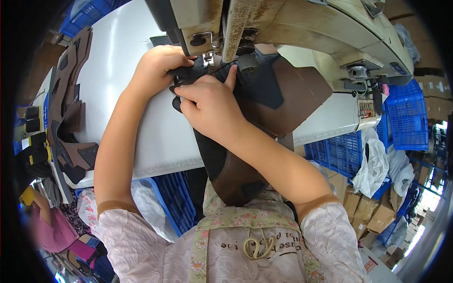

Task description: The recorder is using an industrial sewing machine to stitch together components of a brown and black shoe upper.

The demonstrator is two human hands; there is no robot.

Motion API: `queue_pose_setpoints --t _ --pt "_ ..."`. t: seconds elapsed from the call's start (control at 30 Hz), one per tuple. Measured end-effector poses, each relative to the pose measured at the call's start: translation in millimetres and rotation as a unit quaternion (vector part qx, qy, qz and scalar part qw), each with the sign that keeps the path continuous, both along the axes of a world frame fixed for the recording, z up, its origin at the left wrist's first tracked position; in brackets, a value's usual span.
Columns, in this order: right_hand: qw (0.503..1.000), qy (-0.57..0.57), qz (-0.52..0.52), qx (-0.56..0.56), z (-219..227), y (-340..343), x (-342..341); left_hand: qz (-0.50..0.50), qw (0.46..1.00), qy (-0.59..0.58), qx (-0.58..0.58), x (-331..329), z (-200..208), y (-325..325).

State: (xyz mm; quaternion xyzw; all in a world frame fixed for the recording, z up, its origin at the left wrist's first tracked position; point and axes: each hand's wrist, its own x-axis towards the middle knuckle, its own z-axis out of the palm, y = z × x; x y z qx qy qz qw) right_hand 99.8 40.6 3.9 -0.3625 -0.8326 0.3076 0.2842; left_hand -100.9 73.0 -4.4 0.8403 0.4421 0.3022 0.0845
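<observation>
A large brown leather piece (302, 94) with dark patches lies under the head of a sewing machine (264, 23) and hangs over the table's front edge toward my lap. Left of the presser foot (208, 59), my left hand (159, 70) has its fingers curled on the dark edge of the piece. My right hand (211, 104) lies over the leather just in front of the foot. Its fingers pinch a dark edge near my left hand, while one finger points up toward the machine. The fingertips are partly hidden.
Stacked brown leather pieces (71, 113) lie along the left of the white table (155, 146). A blue crate (172, 200) stands below the front edge; more blue crates (337, 153) and cardboard boxes (370, 207) are at right. Another person's pink sleeve (56, 231) shows at lower left.
</observation>
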Motion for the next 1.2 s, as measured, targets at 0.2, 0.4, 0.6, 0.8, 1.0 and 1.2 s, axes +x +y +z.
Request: queue_pose_setpoints --t 0.2,0.4,0.6,0.8,1.0,1.2 --pt "1.000 0.003 0.001 0.001 0.0 4.0 2.2 0.013 1.000 0.011 0.003 0.6 -1.2 0.9" --pt "0.997 -0.010 0.031 0.069 -5.8 -21.0 10.4 0.031 0.999 0.022 0.024 1.4 -3.2 -1.6" --pt "0.994 -0.005 0.059 0.087 -8.0 -21.1 19.8 0.035 0.999 0.020 0.029 2.7 -2.8 -1.5" --pt "0.995 0.000 0.070 0.072 -8.2 -19.8 21.6 0.035 0.998 0.031 0.040 1.5 -4.6 -1.5" --pt "0.995 0.028 0.064 0.071 -10.1 -16.8 19.9 0.038 0.998 0.034 0.046 3.2 -2.8 -1.6" --pt "0.995 0.037 0.061 0.070 -8.5 -12.2 19.4 0.046 0.997 0.033 0.047 4.0 -2.7 0.0"
